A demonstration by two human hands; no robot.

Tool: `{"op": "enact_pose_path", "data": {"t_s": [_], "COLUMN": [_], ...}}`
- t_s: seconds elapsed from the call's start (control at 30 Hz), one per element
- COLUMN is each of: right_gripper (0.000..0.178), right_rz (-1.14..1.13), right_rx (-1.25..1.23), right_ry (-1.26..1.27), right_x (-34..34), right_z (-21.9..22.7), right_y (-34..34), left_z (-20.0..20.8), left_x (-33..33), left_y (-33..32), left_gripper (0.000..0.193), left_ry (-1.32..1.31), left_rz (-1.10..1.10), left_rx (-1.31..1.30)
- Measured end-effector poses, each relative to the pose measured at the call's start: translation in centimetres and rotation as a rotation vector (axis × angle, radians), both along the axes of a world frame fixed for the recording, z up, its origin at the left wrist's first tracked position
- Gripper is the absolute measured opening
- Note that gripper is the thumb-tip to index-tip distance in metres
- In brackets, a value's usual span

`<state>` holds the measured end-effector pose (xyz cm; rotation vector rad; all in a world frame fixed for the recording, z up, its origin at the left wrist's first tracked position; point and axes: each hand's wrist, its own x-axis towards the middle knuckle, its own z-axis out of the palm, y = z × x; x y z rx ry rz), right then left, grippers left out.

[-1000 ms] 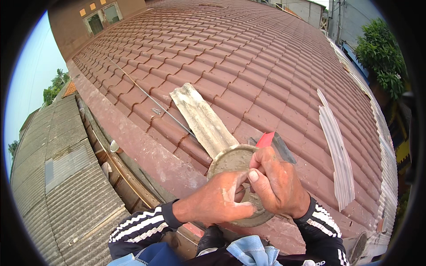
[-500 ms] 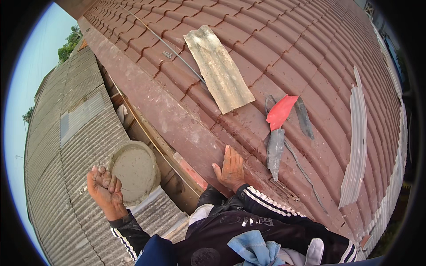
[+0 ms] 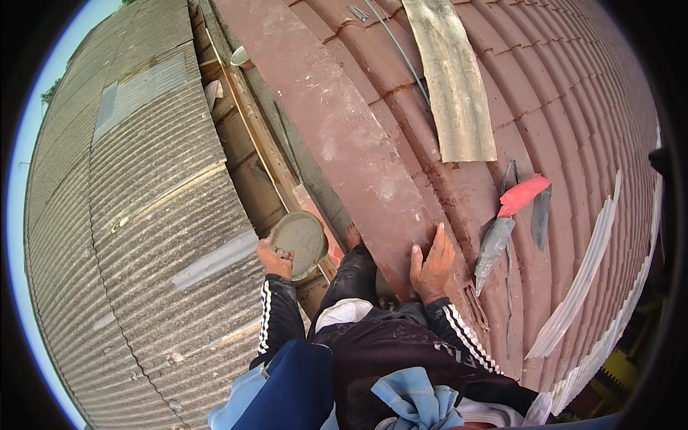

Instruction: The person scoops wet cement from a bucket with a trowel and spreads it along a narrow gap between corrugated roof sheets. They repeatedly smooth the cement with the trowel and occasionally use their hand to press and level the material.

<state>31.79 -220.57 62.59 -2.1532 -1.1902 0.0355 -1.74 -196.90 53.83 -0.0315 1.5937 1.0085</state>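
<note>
- Head view, the only feed I have: the mortar bucket (image 3: 326, 247) sits at the person's left, over the gap between the grey corrugated roof (image 3: 154, 229) and the maroon tiled roof (image 3: 401, 136), just beside the trousered leg (image 3: 352, 279). I can't tell if it rests on something or hangs from the hand.
- Left hand (image 3: 276, 259) is at the bucket's near-left edge, fingers curled and gripping the bucket; I can't make out whether they have the rim or a handle.
- Right hand (image 3: 432, 265) is empty, fingers spread, palm down against the edge of the flat maroon flashing (image 3: 337, 136). I read it as bracing.
- Handling, my call: the bucket is heavy for its size, since the grey mortar (image 3: 302, 235) looks wet and fills most of the round opening. Expect the load to be soft and sluggish, slopping over if tipped.
- Bucket wall: probably stiff enough to lift by, may flex a bit under one-sided load. Not fragile. Smeared mortar would make the rim slick and gritty.
- Where I'd take hold: a handle over the center if there is one; otherwise opposite sides of the rim with both hands, thumbs outside, opening level. A single-edge grip will want to tilt it.
- Watch the timber batten (image 3: 251, 136) alongside; the bucket could snag there.
</note>
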Motion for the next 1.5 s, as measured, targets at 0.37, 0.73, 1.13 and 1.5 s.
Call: {"op": "enact_pose_path", "data": {"t_s": [0.37,0.73,1.13,1.5], "right_gripper": [0.070,0.054,0.044,0.041], "right_rz": [-0.067,-0.011,-0.102,-0.180], "right_rx": [-0.211,-0.221,-0.064,-0.291], "right_ry": [0.060,0.198,0.059,0.177], "right_x": [-0.6,1.8,1.4,2.3], "right_z": [1.3,5.6,3.2,5.4], "right_y": [1.8,17.2,19.9,21.7], "left_z": [-13.1,-12.8,-9.0,-11.3], "left_x": [0.7,-0.5,-7.5,-14.5], "left_y": [4.7,8.0,10.1,16.2], "left_gripper": [0.013,0.016,0.035,0.042], "left_ry": [-0.142,-0.167,-0.071,-0.056], "left_rz": [0.065,0.097,0.211,0.373], "left_rx": [-0.110,-0.133,-0.113,-0.248]}}
